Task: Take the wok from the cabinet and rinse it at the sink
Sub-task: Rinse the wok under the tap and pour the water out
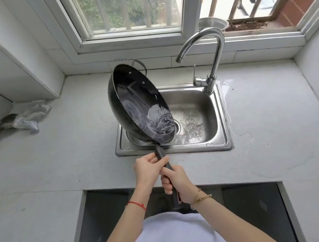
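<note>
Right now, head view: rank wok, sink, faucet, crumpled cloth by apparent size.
1. sink
2. wok, tilted and nearer the camera, so close to the sink; order unsure
3. faucet
4. crumpled cloth

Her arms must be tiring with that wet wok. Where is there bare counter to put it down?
Bare counter lies right of the sink, though wet beside the faucet. Bare too left of the sink, between its rim and the rag by the wall. The front strip is crowded: left hand and right hand grip the wok handle.
</note>
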A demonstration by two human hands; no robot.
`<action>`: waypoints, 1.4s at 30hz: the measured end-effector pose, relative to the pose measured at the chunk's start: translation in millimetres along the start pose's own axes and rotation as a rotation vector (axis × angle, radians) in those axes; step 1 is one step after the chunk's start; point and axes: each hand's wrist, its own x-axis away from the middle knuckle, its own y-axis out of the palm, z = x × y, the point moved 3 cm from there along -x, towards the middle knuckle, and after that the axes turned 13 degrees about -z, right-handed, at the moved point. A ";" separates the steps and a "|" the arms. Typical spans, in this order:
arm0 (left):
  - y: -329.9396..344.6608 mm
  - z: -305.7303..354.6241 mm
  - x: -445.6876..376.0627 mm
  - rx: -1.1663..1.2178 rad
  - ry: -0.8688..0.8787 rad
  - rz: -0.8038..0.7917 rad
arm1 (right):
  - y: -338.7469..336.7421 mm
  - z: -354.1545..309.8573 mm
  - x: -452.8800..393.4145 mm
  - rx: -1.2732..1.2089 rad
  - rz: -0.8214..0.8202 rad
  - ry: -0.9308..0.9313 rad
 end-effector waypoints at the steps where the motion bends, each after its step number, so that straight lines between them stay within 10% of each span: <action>1: -1.2 -1.7 -0.5 0.046 -0.003 0.001 | 0.5 -0.3 -0.5 -0.004 -0.003 0.001; 16: 5.6 -18.6 -13.2 0.637 -0.201 -0.381 | -5.6 0.8 -1.2 -0.030 0.026 0.002; 29: 17.7 -22.6 -17.3 0.410 -0.203 -0.238 | -17.6 10.8 -1.8 0.765 0.463 0.045; 42: 21.5 -12.3 -12.1 0.152 -0.094 -0.118 | -20.8 6.5 2.0 0.526 0.387 -0.115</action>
